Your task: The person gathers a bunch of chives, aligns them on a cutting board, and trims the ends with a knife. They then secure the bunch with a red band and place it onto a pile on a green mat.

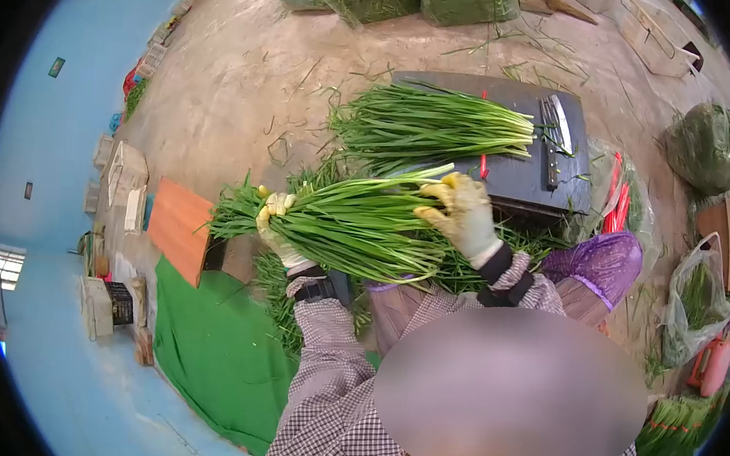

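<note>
A large loose bunch of garlic chives (357,219) lies across in front of me, leafy tips to the left and pale stem ends to the right. My left hand (274,214), in a yellowed work glove, is wrapped round the bunch near its leafy end. At the stem ends is my right hand (466,213), also gloved, its thumb and fingers apart beside the stalks. Just beyond, a second pile of chives (438,124) rests on a dark board (524,91), with a red strip under it. A knife (557,127) and another black-handled blade (550,160) lie at the board's right side.
Bagged greens (471,0) stand at the far side, with a plastic crate (657,37) to their right. Red ties (617,202) sit in a bag beside the board. To the left are an orange panel (179,229) and green cloth (216,336). Loose leaves litter the floor.
</note>
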Tool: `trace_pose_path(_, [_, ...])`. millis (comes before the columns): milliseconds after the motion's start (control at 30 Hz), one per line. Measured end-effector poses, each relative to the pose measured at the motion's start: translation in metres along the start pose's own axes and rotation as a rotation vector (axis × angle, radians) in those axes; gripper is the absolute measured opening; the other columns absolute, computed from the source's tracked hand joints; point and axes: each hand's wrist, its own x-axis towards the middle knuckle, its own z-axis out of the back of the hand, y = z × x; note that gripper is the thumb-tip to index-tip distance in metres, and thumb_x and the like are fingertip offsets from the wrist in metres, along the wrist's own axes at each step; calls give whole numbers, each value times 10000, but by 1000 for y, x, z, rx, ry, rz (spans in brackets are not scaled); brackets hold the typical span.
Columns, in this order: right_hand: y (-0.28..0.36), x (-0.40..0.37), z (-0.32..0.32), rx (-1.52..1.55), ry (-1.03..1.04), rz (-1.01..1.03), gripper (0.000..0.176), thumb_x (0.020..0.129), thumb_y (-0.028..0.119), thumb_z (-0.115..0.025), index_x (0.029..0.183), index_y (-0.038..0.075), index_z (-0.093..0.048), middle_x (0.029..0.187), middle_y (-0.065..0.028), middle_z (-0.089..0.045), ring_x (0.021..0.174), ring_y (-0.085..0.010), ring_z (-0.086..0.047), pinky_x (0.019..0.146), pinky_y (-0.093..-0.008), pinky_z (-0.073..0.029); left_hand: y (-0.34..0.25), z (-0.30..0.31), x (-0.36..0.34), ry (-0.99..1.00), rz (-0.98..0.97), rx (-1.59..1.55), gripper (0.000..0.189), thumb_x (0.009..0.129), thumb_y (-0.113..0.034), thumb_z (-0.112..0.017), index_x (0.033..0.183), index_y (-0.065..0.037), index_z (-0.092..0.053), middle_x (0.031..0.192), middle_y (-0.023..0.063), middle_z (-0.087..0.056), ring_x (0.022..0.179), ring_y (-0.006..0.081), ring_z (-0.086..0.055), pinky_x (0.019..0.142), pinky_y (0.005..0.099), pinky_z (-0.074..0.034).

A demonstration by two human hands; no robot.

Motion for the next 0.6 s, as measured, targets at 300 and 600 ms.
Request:
trace_pose_path(300, [-2, 5, 21, 50, -284, 63, 274, 838, 333, -768, 980, 116, -678, 882, -68, -595, 855, -281, -586, 822, -403, -456, 4, -7, 0, 77, -40, -65, 129, 877, -32, -606, 991, -24, -547, 766, -7, -451, 711, 124, -445, 792, 284, -427])
trace_pose_path(600, [21, -17, 16, -155, -48, 437, 315, 849, 212, -695, 1153, 138, -671, 865, -12, -613, 782, -218, -588, 756, -392, -462, 9, -23, -6, -38, -80, -123, 217, 874, -34, -632, 1071, -19, -542, 810, -11, -445, 741, 123, -449, 808, 286, -450])
